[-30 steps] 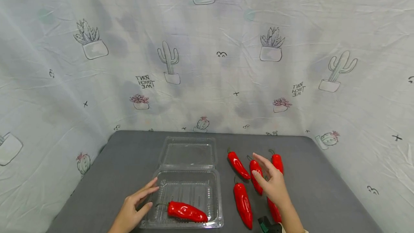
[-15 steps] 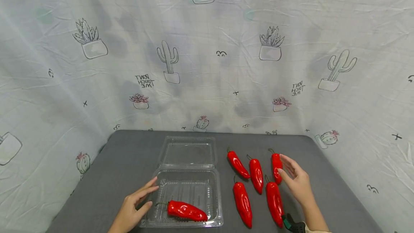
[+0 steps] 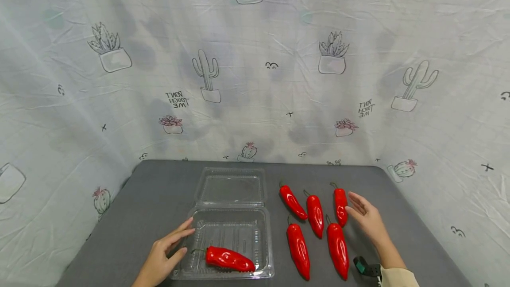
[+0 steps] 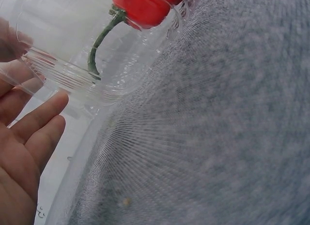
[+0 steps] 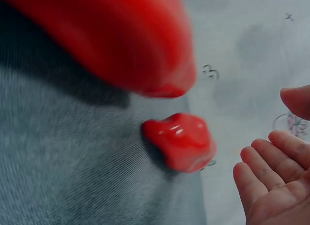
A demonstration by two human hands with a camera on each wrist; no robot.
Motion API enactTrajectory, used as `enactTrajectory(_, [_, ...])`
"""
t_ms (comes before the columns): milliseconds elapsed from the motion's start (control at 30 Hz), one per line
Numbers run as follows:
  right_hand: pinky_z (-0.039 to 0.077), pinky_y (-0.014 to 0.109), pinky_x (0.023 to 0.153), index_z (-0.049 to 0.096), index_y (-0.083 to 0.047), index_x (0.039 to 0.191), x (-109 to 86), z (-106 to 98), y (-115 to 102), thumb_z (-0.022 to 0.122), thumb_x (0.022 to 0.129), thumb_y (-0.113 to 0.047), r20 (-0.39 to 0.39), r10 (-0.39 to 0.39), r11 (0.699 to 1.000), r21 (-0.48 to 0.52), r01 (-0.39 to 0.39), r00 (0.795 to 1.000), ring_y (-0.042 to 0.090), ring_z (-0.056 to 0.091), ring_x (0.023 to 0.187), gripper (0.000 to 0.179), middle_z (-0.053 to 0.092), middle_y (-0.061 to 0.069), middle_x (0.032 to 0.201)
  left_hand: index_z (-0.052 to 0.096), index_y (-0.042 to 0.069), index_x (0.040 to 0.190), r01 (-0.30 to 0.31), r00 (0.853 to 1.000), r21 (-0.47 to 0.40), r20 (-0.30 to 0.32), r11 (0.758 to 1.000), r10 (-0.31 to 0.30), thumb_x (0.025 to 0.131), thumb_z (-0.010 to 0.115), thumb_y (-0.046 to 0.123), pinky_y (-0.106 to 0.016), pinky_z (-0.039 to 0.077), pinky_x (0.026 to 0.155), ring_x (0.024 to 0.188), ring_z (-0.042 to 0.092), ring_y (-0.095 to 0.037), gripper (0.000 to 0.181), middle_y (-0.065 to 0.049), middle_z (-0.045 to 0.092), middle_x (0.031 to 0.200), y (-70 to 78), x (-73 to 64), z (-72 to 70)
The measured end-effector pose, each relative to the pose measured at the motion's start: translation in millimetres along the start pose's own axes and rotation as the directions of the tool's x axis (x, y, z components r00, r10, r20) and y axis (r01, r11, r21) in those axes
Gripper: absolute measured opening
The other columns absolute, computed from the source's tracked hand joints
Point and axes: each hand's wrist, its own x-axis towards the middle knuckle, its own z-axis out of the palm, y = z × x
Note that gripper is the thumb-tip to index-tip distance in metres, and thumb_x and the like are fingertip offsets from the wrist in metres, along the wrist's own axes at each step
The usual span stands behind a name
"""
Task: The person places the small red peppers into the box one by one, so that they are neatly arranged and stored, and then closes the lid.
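Note:
A clear hinged plastic box lies with its lid folded back. Inside it, along the near side, is one red chili pepper with its green stem pointing left. My left hand rests against the box's left side, fingertips at the rim and fingers loosely extended. Several more red peppers lie on the table to the right of the box. My right hand is just right of the far right pepper, fingers relaxed and holding nothing. In the right wrist view its palm shows bare, with a near pepper large in front.
The transparent lid lies flat behind the box. The grey table ends at a cactus-printed white cloth at the back and sides. A dark wrist strap piece sits by the right sleeve.
My right hand has moved right from above the middle pepper to beyond the far right pepper, uncovering the peppers it overlapped. The left hand and the box have stayed put.

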Motion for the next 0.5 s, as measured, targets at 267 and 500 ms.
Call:
enactTrajectory(267, [0.035,0.000,0.086,0.034,0.011,0.141,11.3,2,19,0.061,0.092,-0.018,0.065,0.013,1.000,-0.015,-0.012,0.998,0.046,0.035,0.131,0.063,0.035,0.032,0.145,0.059,-0.003,0.124,0.011,1.000,-0.036,0.005,0.999,-0.011,0.081,0.062,-0.013,-0.006,0.036,0.096,0.129,0.041,0.001,0.044,-0.018,0.046,0.143,2.8,-0.8,-0.7])
enactTrajectory(500, [0.036,0.028,0.103,0.030,0.012,0.142,16.3,4,29,0.064,0.090,-0.020,0.109,0.046,0.996,-0.086,-0.037,0.993,0.045,0.030,0.134,0.070,0.031,0.034,0.145,0.059,-0.002,0.124,0.024,1.000,-0.023,0.017,0.999,-0.023,0.082,0.063,-0.012,-0.006,0.036,0.095,0.129,0.041,0.002,0.043,-0.019,0.047,0.142,5.6,1.7,-1.7])
